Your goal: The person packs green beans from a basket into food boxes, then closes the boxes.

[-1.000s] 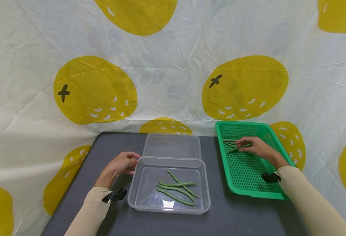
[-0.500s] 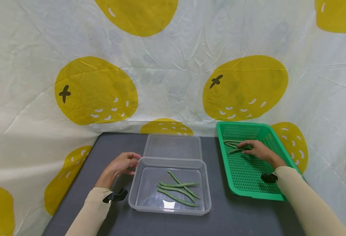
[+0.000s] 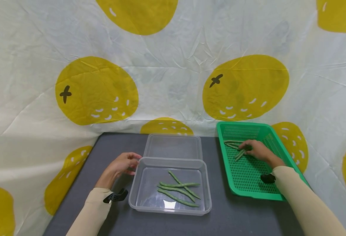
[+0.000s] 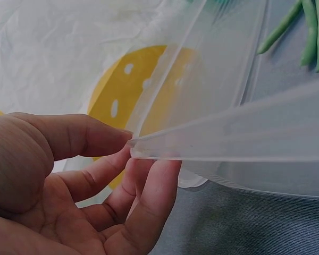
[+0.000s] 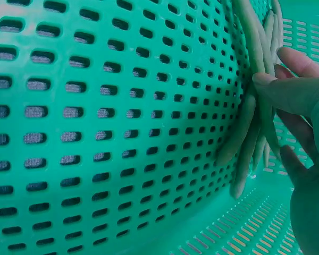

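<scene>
Green beans (image 3: 239, 154) in the green basket (image 3: 249, 186) are pinched by the curled fingers of the right hand (image 3: 257, 150). The rim of the clear tub (image 3: 170, 209) on the table (image 3: 226, 216) is pinched by the left hand (image 3: 120, 165).

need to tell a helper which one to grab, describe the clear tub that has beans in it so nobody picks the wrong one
On the grey table, left of the green basket, two clear plastic tubs sit one behind the other. It is the nearer clear tub, whose far left corner the left hand holds. Unlike the empty tub behind it, four green beans lie inside.
</scene>
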